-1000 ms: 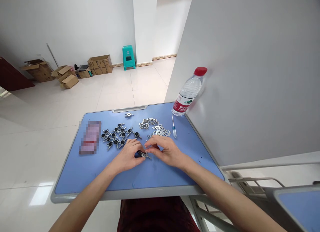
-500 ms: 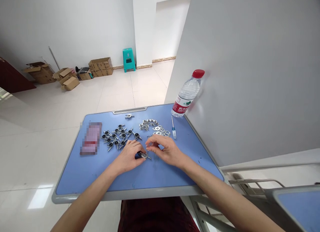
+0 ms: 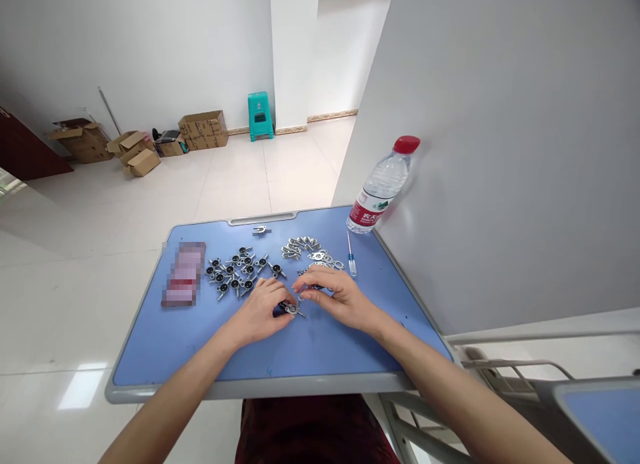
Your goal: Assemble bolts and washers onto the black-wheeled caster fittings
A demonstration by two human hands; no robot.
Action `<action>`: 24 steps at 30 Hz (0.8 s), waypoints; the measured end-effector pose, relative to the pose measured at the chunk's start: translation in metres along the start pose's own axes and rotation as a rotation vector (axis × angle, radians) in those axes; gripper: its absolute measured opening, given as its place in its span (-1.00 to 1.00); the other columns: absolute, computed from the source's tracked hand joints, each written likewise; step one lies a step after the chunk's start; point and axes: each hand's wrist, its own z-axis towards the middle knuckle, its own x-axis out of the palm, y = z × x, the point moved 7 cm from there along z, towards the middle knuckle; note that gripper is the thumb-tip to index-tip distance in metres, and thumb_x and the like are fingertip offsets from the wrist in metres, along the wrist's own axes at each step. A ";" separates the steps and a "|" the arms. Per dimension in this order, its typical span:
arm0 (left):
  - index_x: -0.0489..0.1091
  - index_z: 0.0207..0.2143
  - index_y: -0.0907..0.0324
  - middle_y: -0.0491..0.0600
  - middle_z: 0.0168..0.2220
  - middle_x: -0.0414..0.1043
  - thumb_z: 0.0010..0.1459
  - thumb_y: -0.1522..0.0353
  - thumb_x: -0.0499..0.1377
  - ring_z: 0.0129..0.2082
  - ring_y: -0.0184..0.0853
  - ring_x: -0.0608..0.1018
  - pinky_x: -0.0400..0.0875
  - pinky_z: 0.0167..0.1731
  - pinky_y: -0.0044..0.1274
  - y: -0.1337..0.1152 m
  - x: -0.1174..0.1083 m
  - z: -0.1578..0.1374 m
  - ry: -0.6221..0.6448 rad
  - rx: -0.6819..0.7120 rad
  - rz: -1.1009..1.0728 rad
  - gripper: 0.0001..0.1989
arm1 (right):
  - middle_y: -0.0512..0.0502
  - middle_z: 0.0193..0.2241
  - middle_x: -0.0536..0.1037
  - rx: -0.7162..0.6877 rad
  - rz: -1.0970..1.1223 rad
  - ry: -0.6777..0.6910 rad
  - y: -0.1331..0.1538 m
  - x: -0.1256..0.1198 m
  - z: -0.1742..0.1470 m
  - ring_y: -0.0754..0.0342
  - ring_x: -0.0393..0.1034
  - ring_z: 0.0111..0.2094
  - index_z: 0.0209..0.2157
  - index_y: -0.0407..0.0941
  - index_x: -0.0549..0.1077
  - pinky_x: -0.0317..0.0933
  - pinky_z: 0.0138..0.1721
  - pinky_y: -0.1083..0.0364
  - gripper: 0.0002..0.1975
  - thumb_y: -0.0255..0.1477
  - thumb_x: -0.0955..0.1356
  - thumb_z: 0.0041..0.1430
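Note:
My left hand (image 3: 263, 311) is closed round a small metal fitting (image 3: 290, 309) with a black part, low over the blue table. The fitting's thin end pokes out past my thumb and fingertips. Just to its right, my right hand (image 3: 337, 296) makes a pinch, thumb and forefinger close together. Whatever sits between those fingertips is too small to name. Beyond it lie flat oval metal plates (image 3: 327, 259) and a cluster of shiny metal clips (image 3: 301, 246), partly behind my right hand. Several similar fittings with black discs (image 3: 230, 271) are spread left of my left hand.
A blue-handled screwdriver (image 3: 352, 261) lies at the right, below a red-capped water bottle (image 3: 380, 194) by the grey partition. One U-shaped metal piece (image 3: 261, 231) rests near the table's far edge. At the left is a blurred purple packet (image 3: 185, 274). Cardboard boxes (image 3: 203, 131) and a green stool (image 3: 261, 117) stand beyond.
The view has shifted slightly, moving the scene a little to the right. Both hands keep nearly the same pose, with the fitting still in my left hand.

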 end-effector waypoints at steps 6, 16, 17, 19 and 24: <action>0.36 -0.30 0.14 -0.11 -0.25 0.46 0.11 0.48 0.23 -0.20 -0.27 0.43 0.18 -0.13 -0.41 0.001 0.000 0.001 0.018 0.007 -0.014 -0.87 | -0.05 -0.43 0.53 0.021 0.013 -0.027 -0.003 -0.002 0.001 0.12 0.39 -0.41 -0.27 -0.10 0.50 0.28 -0.35 0.14 -0.80 -0.34 0.28 0.33; 0.37 -0.28 0.14 -0.10 -0.24 0.48 0.10 0.48 0.26 -0.18 -0.25 0.44 0.19 -0.13 -0.39 -0.003 -0.001 0.001 0.007 0.022 -0.010 -0.86 | -0.04 -0.47 0.52 0.039 0.006 -0.032 -0.008 -0.001 -0.001 0.13 0.37 -0.45 -0.29 -0.10 0.51 0.26 -0.38 0.14 -0.75 -0.29 0.27 0.34; 0.37 -0.28 0.14 -0.10 -0.24 0.47 0.10 0.48 0.26 -0.18 -0.25 0.44 0.19 -0.13 -0.39 -0.003 -0.002 0.001 0.006 0.018 -0.011 -0.85 | -0.04 -0.47 0.52 0.043 0.009 -0.031 -0.008 -0.001 -0.001 0.13 0.37 -0.45 -0.29 -0.10 0.51 0.26 -0.39 0.14 -0.75 -0.29 0.27 0.34; 0.37 -0.29 0.14 -0.10 -0.25 0.47 0.09 0.49 0.26 -0.19 -0.25 0.44 0.20 -0.13 -0.39 -0.003 -0.003 0.001 0.005 0.007 -0.009 -0.85 | -0.04 -0.46 0.52 0.044 0.019 -0.034 -0.008 -0.001 -0.001 0.12 0.37 -0.45 -0.29 -0.10 0.51 0.26 -0.39 0.14 -0.76 -0.29 0.27 0.33; 0.37 -0.30 0.14 -0.11 -0.26 0.46 0.08 0.50 0.27 -0.20 -0.26 0.43 0.21 -0.13 -0.39 -0.006 -0.005 0.000 0.006 -0.003 0.002 -0.84 | -0.05 -0.45 0.53 0.044 0.038 -0.032 -0.007 -0.001 0.000 0.12 0.37 -0.44 -0.28 -0.10 0.52 0.26 -0.37 0.14 -0.76 -0.28 0.28 0.33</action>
